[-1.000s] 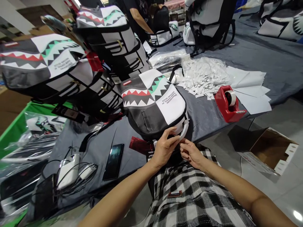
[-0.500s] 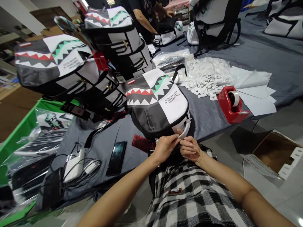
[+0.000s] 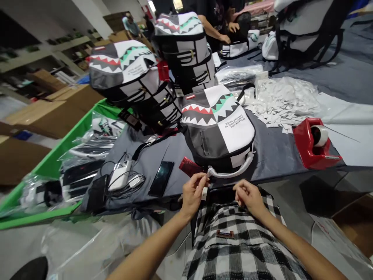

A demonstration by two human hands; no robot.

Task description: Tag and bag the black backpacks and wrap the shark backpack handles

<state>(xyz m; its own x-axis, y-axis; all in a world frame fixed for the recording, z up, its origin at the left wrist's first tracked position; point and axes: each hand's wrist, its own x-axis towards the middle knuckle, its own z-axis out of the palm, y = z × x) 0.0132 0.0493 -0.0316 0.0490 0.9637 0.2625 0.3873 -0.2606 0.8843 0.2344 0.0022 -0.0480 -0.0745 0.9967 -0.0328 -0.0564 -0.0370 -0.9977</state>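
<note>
A grey, white and black backpack (image 3: 215,128) with a printed shark-tooth mouth lies on the table before me. Its top handle (image 3: 233,174), wrapped in white film, arches toward me. My left hand (image 3: 194,192) is at the handle's left end, thumb and fingers pinched together; what lies between them is too small to make out. A little below the handle's right side, my right hand (image 3: 249,196) is apart from it, fingers curled and nothing visible in them. A dark red tag (image 3: 190,166) lies beside the backpack, left of the handle.
A red tape dispenser (image 3: 314,146) stands at right, near a heap of white paper slips (image 3: 281,111). Left are a phone (image 3: 161,179), a white charger (image 3: 120,175) with cables and a green-edged bin (image 3: 46,163). More backpacks (image 3: 122,77) stand behind. Across the table, a person handles another bag.
My hands were together at the handle's right part; now they are apart, the left at its left end, the right drawn off. The handle shows fully. My view has swung left.
</note>
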